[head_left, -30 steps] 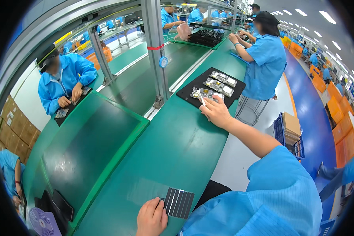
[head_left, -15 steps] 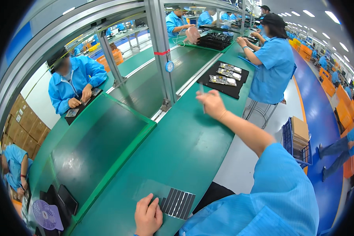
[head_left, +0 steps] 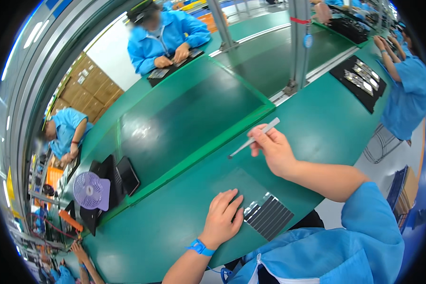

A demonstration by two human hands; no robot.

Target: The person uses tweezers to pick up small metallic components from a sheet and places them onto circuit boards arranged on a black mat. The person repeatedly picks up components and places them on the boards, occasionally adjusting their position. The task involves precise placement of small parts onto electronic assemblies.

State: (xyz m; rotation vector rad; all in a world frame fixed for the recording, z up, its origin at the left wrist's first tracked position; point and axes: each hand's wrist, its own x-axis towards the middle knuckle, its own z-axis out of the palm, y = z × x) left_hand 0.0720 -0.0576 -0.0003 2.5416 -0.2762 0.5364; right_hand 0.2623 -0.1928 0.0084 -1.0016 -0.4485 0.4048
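My right hand grips metal tweezers above the green table, with their tips pointing left and down. A tiny dark piece shows at the tips; I cannot make out what it is. Below lies a clear sheet, partly overlapping a sheet of black strips in parallel rows. My left hand lies palm down on the table with its fingers stretched, the fingertips at the left edge of these sheets. It wears a blue wrist strap.
A green raised edge runs along the table's far side. A purple fan and a black phone-like device stand at left. Circuit boards rest on a black mat at far right. Co-workers sit at left, across and right.
My right hand has come back with the tweezers from near the circuit boards toward the sheets. My head has turned left. The left hand stays beside the black strips.
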